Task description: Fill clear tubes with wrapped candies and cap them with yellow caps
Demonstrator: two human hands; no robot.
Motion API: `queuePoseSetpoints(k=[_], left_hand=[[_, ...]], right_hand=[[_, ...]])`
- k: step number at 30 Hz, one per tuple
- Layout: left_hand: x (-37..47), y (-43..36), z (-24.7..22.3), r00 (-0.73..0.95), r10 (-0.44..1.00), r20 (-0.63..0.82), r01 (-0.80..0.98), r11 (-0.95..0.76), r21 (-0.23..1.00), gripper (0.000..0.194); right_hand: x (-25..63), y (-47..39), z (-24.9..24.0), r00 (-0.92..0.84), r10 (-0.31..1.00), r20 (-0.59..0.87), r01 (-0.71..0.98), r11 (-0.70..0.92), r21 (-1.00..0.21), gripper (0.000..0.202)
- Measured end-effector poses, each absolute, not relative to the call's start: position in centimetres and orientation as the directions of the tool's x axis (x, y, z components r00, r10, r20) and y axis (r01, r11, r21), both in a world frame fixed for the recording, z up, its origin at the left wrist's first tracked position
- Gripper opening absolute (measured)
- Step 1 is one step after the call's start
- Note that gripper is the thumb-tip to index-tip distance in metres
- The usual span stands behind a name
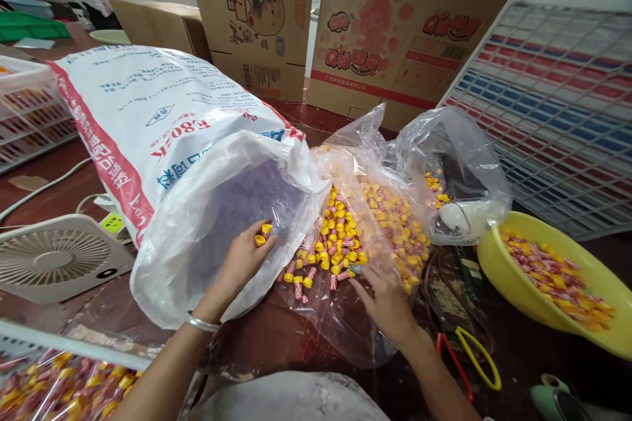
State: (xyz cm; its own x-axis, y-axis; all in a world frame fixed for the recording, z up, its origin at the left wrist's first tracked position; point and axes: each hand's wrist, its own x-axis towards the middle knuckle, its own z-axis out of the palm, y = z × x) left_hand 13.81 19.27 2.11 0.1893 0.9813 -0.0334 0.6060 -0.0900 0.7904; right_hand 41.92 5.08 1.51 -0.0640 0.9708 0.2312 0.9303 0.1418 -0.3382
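Note:
At the mouth of a large white printed sack (187, 112), my left hand (247, 253) is closed around small yellow caps (266, 229). To its right, my right hand (382, 296) is at the lower edge of a clear plastic bag (365, 335), near a pile of yellow caps and red-patterned pieces (338, 230). Its fingers are partly spread, with the thumb beside a capped piece; whether it grips anything is unclear. Several loose pieces lie on the dark red table (296, 335) between the hands.
A yellow bowl (553, 276) of pieces and scissors (469, 355) are at right. A white fan (59, 256) and a tray (74, 348) of wrapped pieces are at left. Cardboard boxes (375, 26) and a wire rack (557, 112) stand behind.

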Motion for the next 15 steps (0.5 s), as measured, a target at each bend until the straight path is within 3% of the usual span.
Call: queuePoseSetpoints(k=[4,8,15], left_hand=[[14.9,19.3,0.9,0.263,0.962,-0.074,0.649,-0.120,0.751,0.047],[14.3,17.9,0.5,0.322,0.944,-0.072,0.644,-0.162,0.748,0.041],[12.2,17.6,0.2,0.136,0.989,-0.052,0.787,-0.076,0.613,0.041]], right_hand=[[40.0,5.4,1.2,-0.056,0.991,0.122,0.976,0.080,-0.204,0.013],[38.4,6.0,0.9,-0.032,0.999,0.021,0.988,0.035,-0.151,0.013],[37.2,6.1,-0.6,-0.022,0.998,-0.062,0.997,0.017,-0.073,0.009]])
